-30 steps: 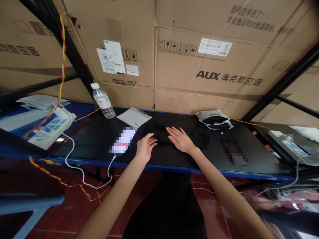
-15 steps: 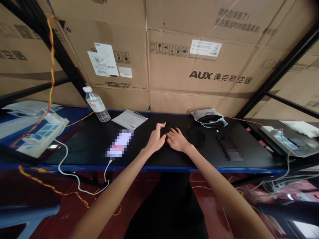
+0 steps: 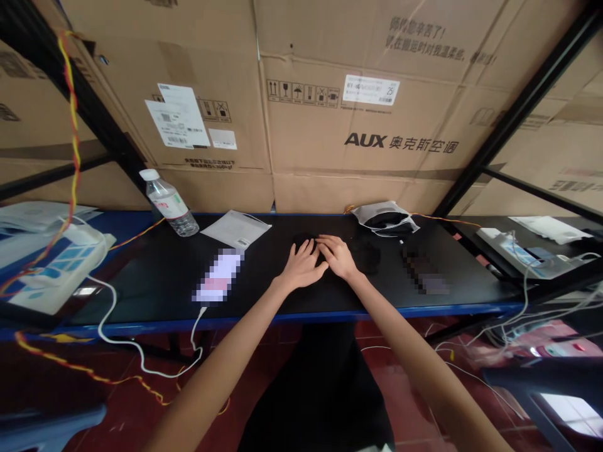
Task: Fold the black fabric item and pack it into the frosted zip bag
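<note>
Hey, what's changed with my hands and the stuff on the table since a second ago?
Your left hand has moved right from beside the black item's left end and now lies spread over it, close to your right hand. Whether the right hand grips the item, I can't tell. The bottle, flat pouch and open pouch stayed put; only the view shifted.

Both bare forearms reach forward and inward, left forearm (image 3: pixel 238 339) and right forearm (image 3: pixel 398 333) converging in front of the torso. Left hand (image 3: pixel 303 267): palm down, fingers fanned and pointing away, thumb (image 3: pixel 323 268) out toward the right. Right hand (image 3: pixel 336 255): back up, fingers together, slightly bent, angled left. Fingertips nearly meet; can't tell if touching. Right thumb mostly hidden.
</note>
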{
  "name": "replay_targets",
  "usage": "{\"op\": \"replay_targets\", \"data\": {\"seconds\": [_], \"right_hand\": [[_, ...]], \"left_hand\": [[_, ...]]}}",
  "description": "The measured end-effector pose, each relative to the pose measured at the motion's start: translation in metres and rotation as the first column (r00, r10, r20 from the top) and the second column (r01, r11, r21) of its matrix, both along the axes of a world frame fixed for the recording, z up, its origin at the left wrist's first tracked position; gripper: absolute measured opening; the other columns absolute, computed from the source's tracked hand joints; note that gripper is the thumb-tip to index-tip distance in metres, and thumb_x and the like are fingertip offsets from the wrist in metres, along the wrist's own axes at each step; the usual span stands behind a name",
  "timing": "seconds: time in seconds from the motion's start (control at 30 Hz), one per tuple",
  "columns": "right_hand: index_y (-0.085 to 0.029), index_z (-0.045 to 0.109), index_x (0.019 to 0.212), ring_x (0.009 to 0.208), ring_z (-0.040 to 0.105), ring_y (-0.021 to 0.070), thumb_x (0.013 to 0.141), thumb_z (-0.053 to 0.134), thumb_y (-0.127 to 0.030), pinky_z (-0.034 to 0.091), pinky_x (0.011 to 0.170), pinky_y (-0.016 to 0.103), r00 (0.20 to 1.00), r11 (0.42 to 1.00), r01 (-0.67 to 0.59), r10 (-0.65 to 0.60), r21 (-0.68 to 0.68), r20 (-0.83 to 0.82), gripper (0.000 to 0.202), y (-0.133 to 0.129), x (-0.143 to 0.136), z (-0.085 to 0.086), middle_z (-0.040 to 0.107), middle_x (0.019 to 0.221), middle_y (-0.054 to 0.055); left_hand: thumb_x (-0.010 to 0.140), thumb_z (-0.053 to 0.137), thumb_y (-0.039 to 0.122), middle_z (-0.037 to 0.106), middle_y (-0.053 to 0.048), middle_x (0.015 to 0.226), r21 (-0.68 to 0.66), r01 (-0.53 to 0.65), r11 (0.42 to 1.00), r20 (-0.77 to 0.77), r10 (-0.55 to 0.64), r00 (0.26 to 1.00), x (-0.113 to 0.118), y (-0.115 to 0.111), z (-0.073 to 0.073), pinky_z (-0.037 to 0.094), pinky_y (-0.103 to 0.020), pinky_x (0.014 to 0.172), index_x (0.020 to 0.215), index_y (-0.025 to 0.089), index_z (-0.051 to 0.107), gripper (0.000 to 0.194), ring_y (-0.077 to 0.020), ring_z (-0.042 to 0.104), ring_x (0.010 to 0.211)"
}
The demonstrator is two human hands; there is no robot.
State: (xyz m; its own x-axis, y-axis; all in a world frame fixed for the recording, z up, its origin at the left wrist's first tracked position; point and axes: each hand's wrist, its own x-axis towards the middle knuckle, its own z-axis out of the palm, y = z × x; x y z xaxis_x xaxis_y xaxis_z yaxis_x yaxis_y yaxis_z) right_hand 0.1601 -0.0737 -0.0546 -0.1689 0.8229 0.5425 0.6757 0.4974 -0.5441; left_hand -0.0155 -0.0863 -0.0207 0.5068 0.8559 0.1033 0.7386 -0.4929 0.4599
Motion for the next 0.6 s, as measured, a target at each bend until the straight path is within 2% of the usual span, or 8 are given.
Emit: {"op": "replay_targets", "data": {"seconds": [0.07,0.1,0.13,0.2,0.27,0.4,0.5,0.6], "right_hand": [[-0.024,0.071,0.128,0.131,0.057,0.0256,0.103,0.043,-0.031,0.041,0.114,0.046,0.992,1.000,-0.008,0.012,-0.030,0.124,0.037,-0.001,-0.004,-0.003,0.069,0.135,0.007],[-0.024,0.069,0.130,0.133,0.055,0.0266,0.104,0.044,-0.032,0.040,0.114,0.047,0.985,1.000,0.005,0.001,-0.031,0.171,0.038,-0.001,-0.006,-0.005,0.068,0.137,0.008],[-0.024,0.068,0.132,0.135,0.053,0.0274,0.104,0.045,-0.032,0.040,0.114,0.048,0.978,0.999,0.018,-0.012,-0.026,0.206,0.038,-0.002,-0.007,-0.005,0.065,0.140,0.009],[-0.024,0.067,0.134,0.137,0.050,0.0286,0.103,0.047,-0.032,0.041,0.112,0.048,0.966,0.999,0.034,-0.029,-0.013,0.255,0.038,-0.003,-0.008,-0.005,0.060,0.146,0.010],[-0.025,0.066,0.136,0.138,0.047,0.0299,0.101,0.052,-0.032,0.042,0.110,0.049,0.960,0.998,0.058,-0.060,0.014,0.274,0.039,-0.005,-0.008,0.001,0.054,0.150,0.012],[-0.024,0.064,0.138,0.128,0.053,0.0300,0.097,0.056,-0.027,0.044,0.107,0.046,0.934,0.999,0.030,-0.041,0.037,0.354,0.042,-0.009,-0.014,0.022,0.060,0.138,0.013],[-0.023,0.073,0.122,0.111,0.064,0.0235,0.095,0.050,-0.015,0.049,0.097,0.034,0.915,0.993,-0.052,0.089,-0.104,0.394,0.035,-0.011,-0.026,0.038,0.069,0.121,0.008],[-0.023,0.075,0.112,0.104,0.069,0.0224,0.095,0.050,-0.019,0.050,0.089,0.029,0.945,0.966,-0.003,0.087,-0.259,0.315,0.030,-0.017,-0.038,0.053,0.073,0.116,0.005]], "left_hand": [[0.086,0.049,0.031,0.048,-0.010,0.158,-0.142,0.017,0.990,0.246,0.018,0.969,-0.009,0.007,0.004,0.021,-0.055,0.126,0.136,0.021,0.066,0.053,-0.0319,0.036,0.151],[0.083,0.049,0.026,0.055,-0.008,0.152,-0.181,-0.034,0.983,0.393,0.104,0.913,-0.014,0.010,0.006,0.029,-0.050,0.123,0.128,0.022,0.071,0.050,-0.0306,0.042,0.147],[0.080,0.049,0.024,0.061,-0.008,0.146,-0.210,-0.147,0.966,0.520,0.238,0.820,-0.020,0.013,0.006,0.036,-0.046,0.119,0.122,0.022,0.073,0.048,-0.0298,0.049,0.142],[0.076,0.056,0.024,0.070,-0.011,0.128,-0.352,-0.379,0.856,0.648,0.515,0.561,-0.029,0.016,0.006,0.050,-0.043,0.105,0.112,0.020,0.073,0.040,-0.0299,0.062,0.124],[0.072,0.068,0.027,0.073,-0.012,0.105,-0.540,-0.381,0.751,0.630,0.660,0.409,-0.035,0.016,0.005,0.056,-0.040,0.087,0.101,0.017,0.069,0.030,-0.0281,0.070,0.100],[0.066,0.081,0.028,0.068,-0.007,0.072,-0.679,-0.133,0.721,0.606,0.654,0.452,-0.040,0.018,0.007,0.054,-0.032,0.068,0.078,0.016,0.062,0.025,-0.0201,0.067,0.069],[0.065,0.082,0.025,0.066,-0.007,0.065,-0.729,-0.068,0.681,0.560,0.650,0.514,-0.041,0.023,0.014,0.051,-0.028,0.060,0.071,0.015,0.062,0.023,-0.0178,0.063,0.061],[0.064,0.081,0.022,0.063,-0.005,0.061,-0.792,0.029,0.609,0.534,0.670,0.516,-0.040,0.026,0.020,0.048,-0.026,0.055,0.071,0.015,0.064,0.020,-0.0157,0.060,0.055]]}}
